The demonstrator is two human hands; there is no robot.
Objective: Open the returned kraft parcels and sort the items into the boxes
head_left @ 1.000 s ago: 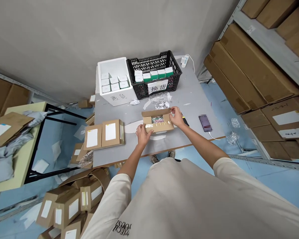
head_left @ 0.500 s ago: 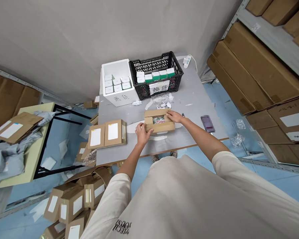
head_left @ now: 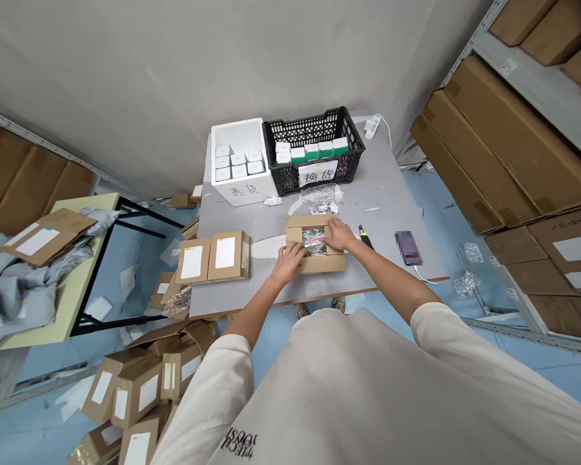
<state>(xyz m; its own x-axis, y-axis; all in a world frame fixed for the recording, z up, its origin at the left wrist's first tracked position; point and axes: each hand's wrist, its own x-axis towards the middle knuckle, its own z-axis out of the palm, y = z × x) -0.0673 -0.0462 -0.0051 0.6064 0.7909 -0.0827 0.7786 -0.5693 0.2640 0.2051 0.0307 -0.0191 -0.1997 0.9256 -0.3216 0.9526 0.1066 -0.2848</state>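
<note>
1. Left hand point(head_left: 288, 265): open, palm down, fingers spread on the near-left corner of the open kraft cardboard box point(head_left: 328, 263), no clear grip.
2. Right hand point(head_left: 339, 234): open, palm down, fingertips on the box's right side, at the edge of the colourful plastic-wrapped contents point(head_left: 314, 243).
3. Box: flat on the grey table point(head_left: 392, 213), near the front edge, flaps folded out, contents showing through the centre.
4. Just right of right hand: black tool with yellow tip point(head_left: 365, 237), exact kind unclear. Farther right: purple object point(head_left: 407, 248), blurred.
5. Left of box: two closed kraft boxes point(head_left: 213, 257), side by side.
6. Far table edge: white foam box point(head_left: 237, 190) and black plastic crate point(head_left: 314, 119), both holding small white cartons point(head_left: 310, 152). Crumpled clear plastic point(head_left: 319, 196) just in front of crate.
</note>
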